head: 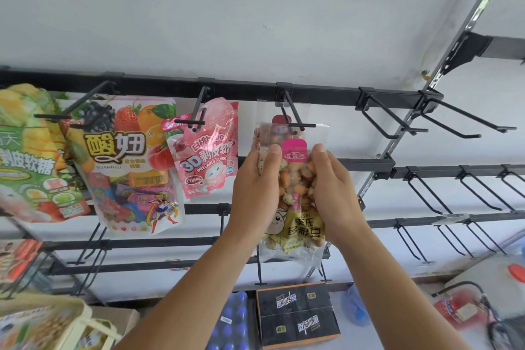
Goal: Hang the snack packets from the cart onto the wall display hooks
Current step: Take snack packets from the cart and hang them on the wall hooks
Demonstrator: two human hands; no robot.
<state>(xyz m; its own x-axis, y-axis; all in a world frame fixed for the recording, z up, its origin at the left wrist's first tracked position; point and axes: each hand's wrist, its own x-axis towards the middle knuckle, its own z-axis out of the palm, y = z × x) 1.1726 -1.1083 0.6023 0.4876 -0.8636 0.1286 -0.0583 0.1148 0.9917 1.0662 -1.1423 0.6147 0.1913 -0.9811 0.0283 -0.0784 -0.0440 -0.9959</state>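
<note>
Clear plastic packet of coloured beans is being clamped between left hand and right hand below the black hook; missing the hole risks tearing it

Brightness: we see an evenly bright scene, the white wall washed in soft daylight.
Shadows: we find only faint, soft ones under the black rail.
Glare: we note shiny highlights on the pink fudge packet.
Blur: we see smearing on the green packet, the basket and the red item.
Distortion: we see the rail and the upright bowing toward the edges.
Focus: we find the centre sharpest.
</note>
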